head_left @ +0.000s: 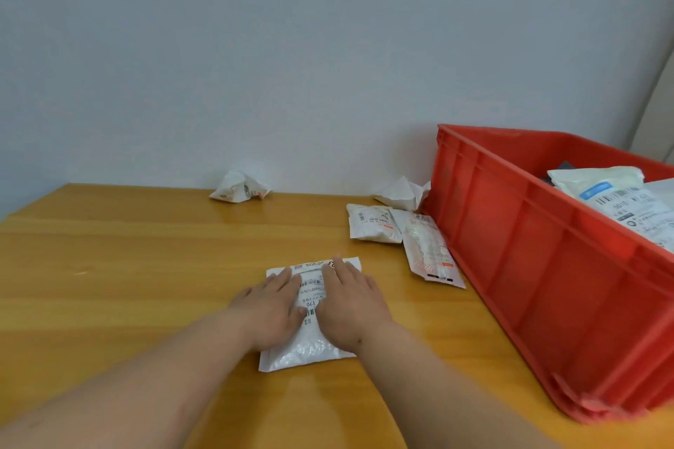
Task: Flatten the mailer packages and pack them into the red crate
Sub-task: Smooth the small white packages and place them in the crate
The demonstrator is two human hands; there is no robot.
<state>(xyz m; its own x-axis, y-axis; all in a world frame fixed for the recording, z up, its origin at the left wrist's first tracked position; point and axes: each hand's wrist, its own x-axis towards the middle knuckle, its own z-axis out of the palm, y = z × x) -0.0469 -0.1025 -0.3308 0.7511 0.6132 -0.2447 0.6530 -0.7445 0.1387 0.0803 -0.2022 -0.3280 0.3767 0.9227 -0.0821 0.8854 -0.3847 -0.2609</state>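
A white mailer (310, 346) with a barcode label lies flat on the wooden table in front of me. My left hand (271, 306) and my right hand (350, 302) press down on it side by side, fingers straight. The red crate (539, 241) stands at the right with several flattened mailers (620, 200) inside. Two flat mailers (372, 222) (430, 248) lie beside the crate's left wall. A crumpled white mailer (239, 188) sits at the table's far edge, and another crumpled one (403, 193) rests against the crate's far corner.
The wooden table (127, 266) meets a plain grey wall (291, 47) at the back. The crate reaches past the right edge of the view.
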